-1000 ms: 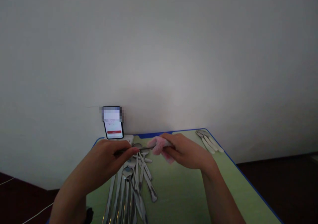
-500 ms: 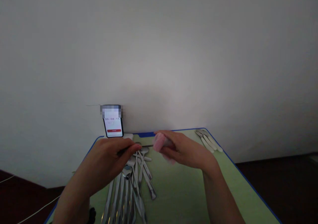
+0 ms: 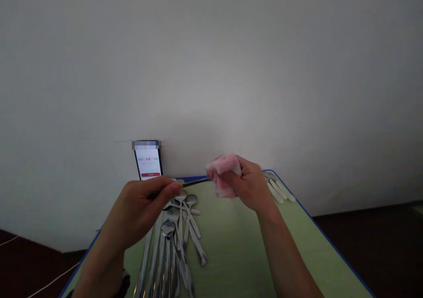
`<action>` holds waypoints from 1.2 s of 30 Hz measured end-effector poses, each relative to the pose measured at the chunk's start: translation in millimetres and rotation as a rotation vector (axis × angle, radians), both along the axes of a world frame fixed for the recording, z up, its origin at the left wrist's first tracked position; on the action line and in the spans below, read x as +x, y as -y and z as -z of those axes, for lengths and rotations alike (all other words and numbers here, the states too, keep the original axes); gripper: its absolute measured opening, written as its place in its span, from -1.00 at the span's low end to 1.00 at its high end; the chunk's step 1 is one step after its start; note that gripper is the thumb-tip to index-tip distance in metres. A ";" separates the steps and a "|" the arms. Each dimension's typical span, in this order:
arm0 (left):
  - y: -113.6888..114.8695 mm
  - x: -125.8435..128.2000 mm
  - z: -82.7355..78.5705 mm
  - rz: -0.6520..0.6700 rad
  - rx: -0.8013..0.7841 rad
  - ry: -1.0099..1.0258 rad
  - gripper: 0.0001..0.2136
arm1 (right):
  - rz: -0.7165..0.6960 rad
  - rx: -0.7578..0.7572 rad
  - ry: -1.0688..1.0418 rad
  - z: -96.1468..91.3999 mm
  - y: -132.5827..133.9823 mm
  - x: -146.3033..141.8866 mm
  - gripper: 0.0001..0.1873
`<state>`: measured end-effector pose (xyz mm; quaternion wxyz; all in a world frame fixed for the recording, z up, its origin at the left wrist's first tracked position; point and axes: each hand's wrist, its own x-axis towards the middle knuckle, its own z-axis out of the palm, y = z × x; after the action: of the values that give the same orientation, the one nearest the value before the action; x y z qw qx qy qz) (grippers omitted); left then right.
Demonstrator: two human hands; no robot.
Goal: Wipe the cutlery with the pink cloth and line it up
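My left hand [image 3: 145,205] is closed, pinching a thin metal piece of cutlery [image 3: 197,182] above the green table. Its far end disappears into a pink and white cloth [image 3: 225,168], so I cannot tell whether it is a spoon or a fork. My right hand [image 3: 249,181] grips the cloth, bunched between thumb and fingers. Below and between the hands lies a loose heap of metal spoons [image 3: 168,229] with other cutlery, handles toward me, partly hidden by my left hand and forearm.
A phone [image 3: 148,160] showing a running timer leans on the wall behind my left hand. Several white-handled pieces, at least one a fork [image 3: 279,190], lie at the table's back right. The green table [image 3: 238,254] has a blue edge. A white cable [image 3: 54,279] runs at lower left.
My right hand has risen with the cloth, which is now more unfolded around the cutlery's end. My left hand has shifted slightly left and up, and more of the cutlery's shaft shows.
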<state>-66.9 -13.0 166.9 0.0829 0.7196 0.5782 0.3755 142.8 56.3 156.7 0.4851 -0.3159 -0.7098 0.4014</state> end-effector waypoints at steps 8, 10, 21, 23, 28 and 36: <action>-13.2 37.8 10.1 -0.055 -0.073 0.082 -0.62 | 0.221 -0.371 -0.874 19.2 -7.5 -45.7 -0.69; -17.2 44.5 16.9 -0.046 -0.091 0.071 -0.63 | 0.206 -0.433 -0.965 19.7 -8.1 -48.4 -0.70; -29.8 53.8 36.5 -0.068 -0.114 -0.159 -0.67 | 0.053 -0.692 -0.987 31.1 -11.5 -55.5 -0.70; -27.0 49.3 31.6 -0.077 -0.126 -0.197 -0.64 | 0.056 -0.651 -0.958 34.4 -15.9 -52.9 -0.70; -15.7 29.4 13.6 -0.048 -0.144 -0.252 -0.61 | 0.077 -0.401 -0.590 37.3 -27.7 -28.1 -0.64; 2.7 -11.3 2.7 0.148 -0.289 -0.220 -0.59 | -0.250 -0.083 0.316 2.0 -8.5 16.6 -0.81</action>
<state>-78.3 -15.7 164.2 0.1489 0.7775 0.5771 0.2005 159.4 64.7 154.7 0.3007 -0.3042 -0.7935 0.4329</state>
